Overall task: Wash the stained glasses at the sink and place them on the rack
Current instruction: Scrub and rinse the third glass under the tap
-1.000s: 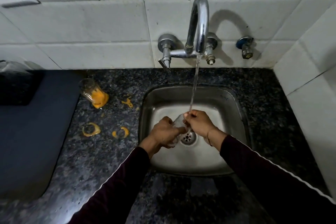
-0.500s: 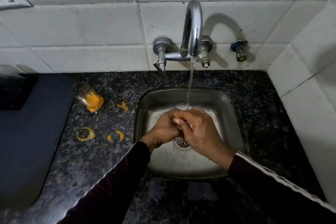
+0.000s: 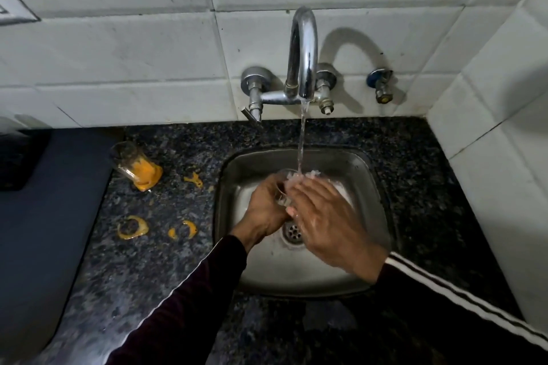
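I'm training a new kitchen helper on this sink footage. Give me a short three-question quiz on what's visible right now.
1. True or false: water is running from the tap into the sink.
2. Which hand grips the glass being washed? A) left hand B) right hand C) neither
3. Fill in: the stained glass on the counter holds residue coloured ____.

Key
1. True; the stream falls onto the glass held over the drain.
2. A; the right hand lies over the glass with fingers straight.
3. Orange; matching rings and smears mark the counter nearby.
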